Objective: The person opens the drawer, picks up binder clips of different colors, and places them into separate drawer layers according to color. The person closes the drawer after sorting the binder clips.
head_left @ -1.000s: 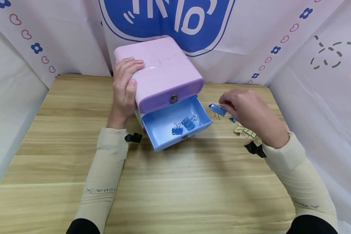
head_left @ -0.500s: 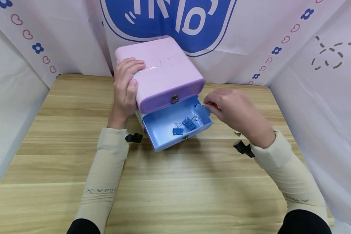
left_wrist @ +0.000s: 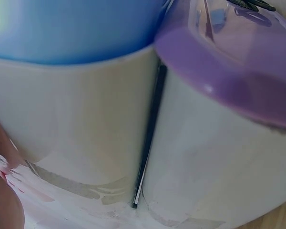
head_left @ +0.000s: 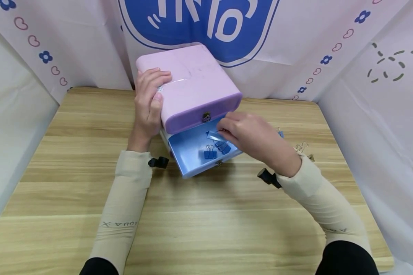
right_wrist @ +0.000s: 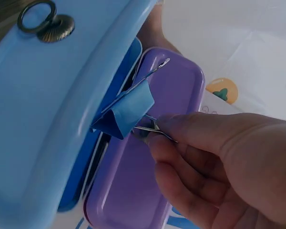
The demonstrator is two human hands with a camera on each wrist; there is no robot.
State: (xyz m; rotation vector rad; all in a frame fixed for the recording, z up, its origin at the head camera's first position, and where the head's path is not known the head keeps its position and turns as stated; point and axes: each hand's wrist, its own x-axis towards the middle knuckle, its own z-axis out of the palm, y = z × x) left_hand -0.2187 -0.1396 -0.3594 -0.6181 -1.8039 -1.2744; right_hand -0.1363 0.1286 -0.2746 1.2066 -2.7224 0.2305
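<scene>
A pink two-tier storage box (head_left: 192,72) stands at the back of the table, its purple upper drawer (right_wrist: 176,81) closed. Pulled out below is the blue lower drawer (head_left: 184,151), with blue binder clips (head_left: 210,154) inside. My left hand (head_left: 147,103) rests on the box's left edge, fingers lying over the top; the left wrist view mostly shows the pale side wall. Over the drawer, my right hand (head_left: 252,137) pinches a blue binder clip (right_wrist: 131,112) by its wire handle, between thumb and forefinger. In the head view the fingers partly cover that clip (head_left: 214,136).
To the right of the drawer, a blue binder clip (head_left: 280,134) and gold binder clips (head_left: 311,157) lie on the wooden table (head_left: 206,225), partly behind the right forearm. A printed white cloth (head_left: 275,76) hangs behind the box.
My right hand has carried the blue binder clip leftward from beside the drawer to over its inside. The left hand and the box hold their place.
</scene>
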